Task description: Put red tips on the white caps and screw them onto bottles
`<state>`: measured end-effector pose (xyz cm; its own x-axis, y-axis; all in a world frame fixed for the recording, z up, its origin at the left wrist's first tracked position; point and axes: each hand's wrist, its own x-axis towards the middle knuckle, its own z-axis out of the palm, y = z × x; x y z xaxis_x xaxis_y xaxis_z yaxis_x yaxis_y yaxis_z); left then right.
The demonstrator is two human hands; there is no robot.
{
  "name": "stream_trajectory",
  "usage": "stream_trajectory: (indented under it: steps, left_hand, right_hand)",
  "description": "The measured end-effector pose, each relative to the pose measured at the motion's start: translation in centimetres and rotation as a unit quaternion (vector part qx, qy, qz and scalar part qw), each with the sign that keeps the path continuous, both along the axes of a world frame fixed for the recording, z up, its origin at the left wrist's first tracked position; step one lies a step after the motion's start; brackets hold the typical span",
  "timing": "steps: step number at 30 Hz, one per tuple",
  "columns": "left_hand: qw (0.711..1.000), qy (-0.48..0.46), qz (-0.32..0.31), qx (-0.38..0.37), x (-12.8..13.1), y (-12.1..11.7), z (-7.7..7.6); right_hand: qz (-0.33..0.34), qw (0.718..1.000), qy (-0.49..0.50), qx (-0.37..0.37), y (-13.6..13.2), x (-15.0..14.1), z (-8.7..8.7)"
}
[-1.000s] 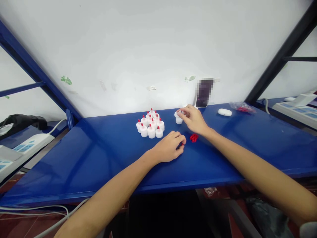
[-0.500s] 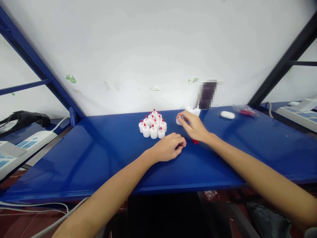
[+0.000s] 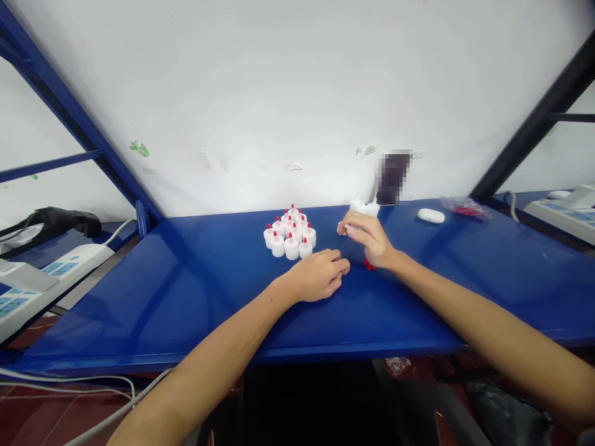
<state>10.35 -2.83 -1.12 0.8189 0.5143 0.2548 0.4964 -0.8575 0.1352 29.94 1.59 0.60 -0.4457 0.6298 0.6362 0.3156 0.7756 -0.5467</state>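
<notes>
Several small white bottles [image 3: 291, 249] with pointed red caps stand upright in a tight group at the middle of the blue table. Just in front and to the right of them, my left hand [image 3: 320, 275] rests on the tabletop with its fingers curled; whatever they may hold is hidden. My right hand [image 3: 367, 238] has its thumb and fingers closed around a small white bottle [image 3: 341, 230], mostly covered by the fingers. Behind that hand are more white bottles [image 3: 370, 209], partly hidden. Small red caps [image 3: 369, 265] lie under the right wrist.
A white earbud case [image 3: 431, 215] and a clear bag with red pieces [image 3: 465, 209] lie to the right. At the back a dark pixelated object [image 3: 393, 179] leans against the wall. Power strips [image 3: 60, 272] sit beyond the table's left end.
My right hand has shifted slightly, its fingers now covering more of the white bottle. My left hand stays nearly in place. The whole view has moved a little.
</notes>
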Motion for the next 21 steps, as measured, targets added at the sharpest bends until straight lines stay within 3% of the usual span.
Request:
stream_trajectory:
  steps: [5,9,12,16,21]
  left_hand:
    - [0.993,-0.109,-0.008,-0.050,0.5,0.1,-0.6]
    - [0.959,-0.256,0.088,-0.078,1.2,0.1,-0.9]
    - [0.925,-0.339,0.122,-0.122,1.4,0.1,-0.9]
    - [0.878,-0.430,0.122,-0.170,1.4,0.0,-0.5]
    - [0.850,-0.492,0.109,-0.151,1.4,-0.4,-0.5]
  right_hand:
    - [-0.019,0.996,-0.019,0.088,-0.5,-0.4,-0.2]
    - [-0.102,0.987,-0.079,0.095,-0.6,-1.1,0.1]
    - [-0.121,0.982,-0.105,0.095,-0.5,-1.2,0.4]
    - [-0.090,0.977,-0.149,0.125,-0.5,-0.6,0.7]
    - [-0.015,0.970,-0.130,0.203,-1.0,-0.8,0.6]
